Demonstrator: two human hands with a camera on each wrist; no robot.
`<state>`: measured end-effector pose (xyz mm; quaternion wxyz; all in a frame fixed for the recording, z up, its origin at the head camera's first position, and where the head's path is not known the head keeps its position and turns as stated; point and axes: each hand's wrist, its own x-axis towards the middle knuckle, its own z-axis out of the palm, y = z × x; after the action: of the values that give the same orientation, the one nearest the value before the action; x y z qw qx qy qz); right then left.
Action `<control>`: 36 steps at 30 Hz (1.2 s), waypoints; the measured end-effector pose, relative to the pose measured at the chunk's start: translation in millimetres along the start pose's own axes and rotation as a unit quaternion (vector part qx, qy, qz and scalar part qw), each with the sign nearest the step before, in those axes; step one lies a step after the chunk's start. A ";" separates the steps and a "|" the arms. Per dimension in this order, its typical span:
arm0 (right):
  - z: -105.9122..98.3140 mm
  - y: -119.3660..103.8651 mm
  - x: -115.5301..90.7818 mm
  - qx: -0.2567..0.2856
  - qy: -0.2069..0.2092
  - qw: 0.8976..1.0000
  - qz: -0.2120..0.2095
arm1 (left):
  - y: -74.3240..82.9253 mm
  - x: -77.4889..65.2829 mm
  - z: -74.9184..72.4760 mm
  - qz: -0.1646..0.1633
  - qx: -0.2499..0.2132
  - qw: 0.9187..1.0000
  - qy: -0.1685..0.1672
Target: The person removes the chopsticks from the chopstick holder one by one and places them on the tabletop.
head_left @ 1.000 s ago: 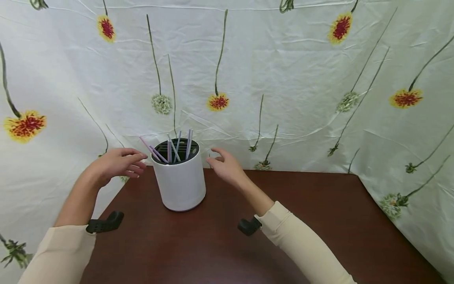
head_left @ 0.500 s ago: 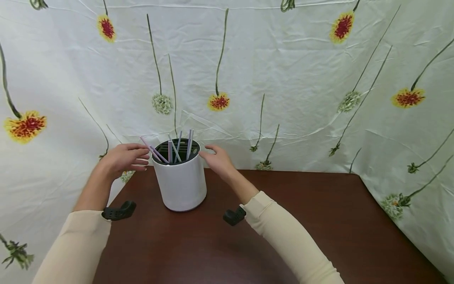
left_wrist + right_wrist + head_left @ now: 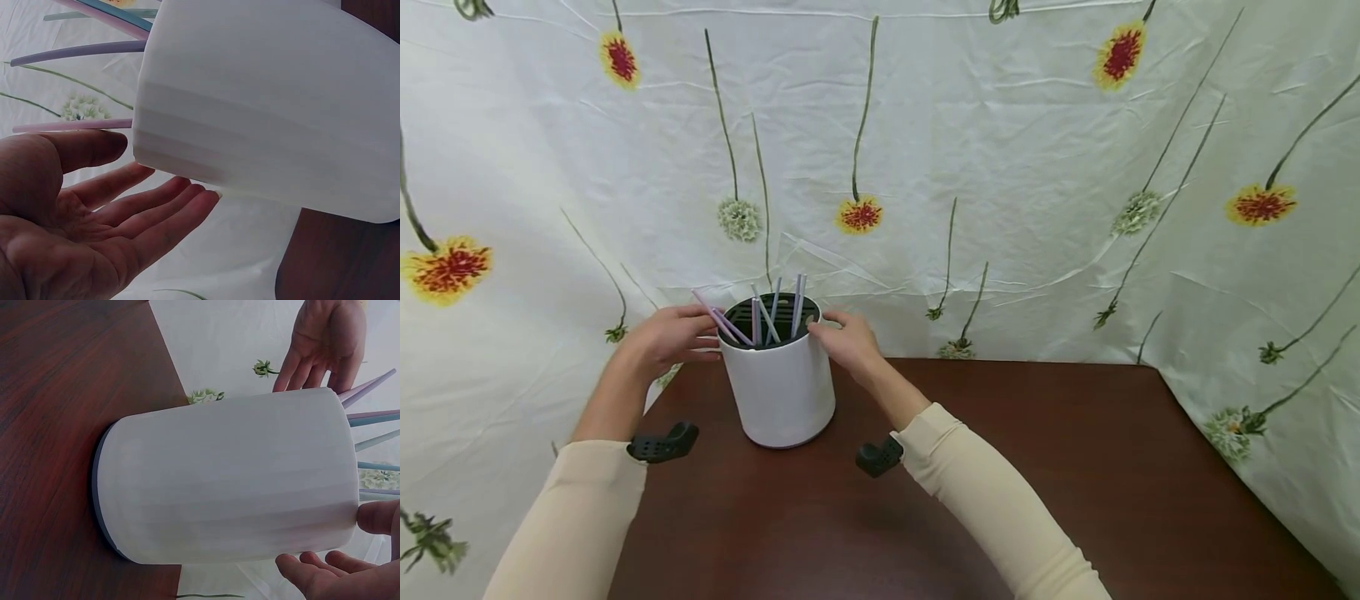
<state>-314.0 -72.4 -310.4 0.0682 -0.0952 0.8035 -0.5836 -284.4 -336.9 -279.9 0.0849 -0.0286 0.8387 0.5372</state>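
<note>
A white cylindrical holder (image 3: 778,392) with a black slotted top stands upright on the table. Several pastel drinking straws (image 3: 756,321), purple, pink and blue-green, poke out of it at different slants. My left hand (image 3: 670,337) is at the holder's left side near the rim. In the left wrist view its fingers (image 3: 165,234) are nearly straight, with the tips right at the wall and the thumb just off the rim beside a pink straw. My right hand (image 3: 850,342) is at the opposite side, its thumb (image 3: 374,517) at the rim and its fingertips along the wall.
The dark reddish-brown table (image 3: 1060,467) extends toward me and to the right. Behind and around it hangs a white cloth (image 3: 1000,150) printed with flowers. A black strap device (image 3: 662,443) sits on each wrist.
Both hands have moved inward to the holder's sides, from a gap on either side to right at its rim. The holder and the straws stand where they were.
</note>
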 end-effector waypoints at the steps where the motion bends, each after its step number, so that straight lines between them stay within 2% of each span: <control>1: 0.1 0.1 0.0 0.000 0.001 1.000 0.000 | -0.6 0.9 0.7 -0.001 -0.002 1.000 0.000; 11: 2.2 0.6 -0.5 0.004 0.021 1.000 0.003 | -3.8 3.2 3.7 -0.003 -0.015 1.000 0.018; 16: -3.8 3.0 -4.3 0.005 0.028 1.000 0.000 | -5.6 3.0 4.6 0.021 -0.052 0.998 0.002; 21: -16.2 8.9 -12.0 0.021 0.017 1.000 -0.010 | -7.6 2.9 10.3 0.045 -0.088 0.995 -0.017; 27: -36.2 17.9 -20.6 0.061 0.000 0.998 -0.004 | -3.4 0.6 25.1 0.062 -0.099 0.993 -0.030; 36: -71.4 31.0 -35.3 0.070 -0.004 0.998 0.001 | 8.9 -2.5 55.5 0.092 -0.102 0.989 -0.059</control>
<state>-297.7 11.2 -317.8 0.0785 -0.0916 0.7607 -0.6378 -277.0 -283.0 -294.1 0.0810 0.0721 0.7717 0.6266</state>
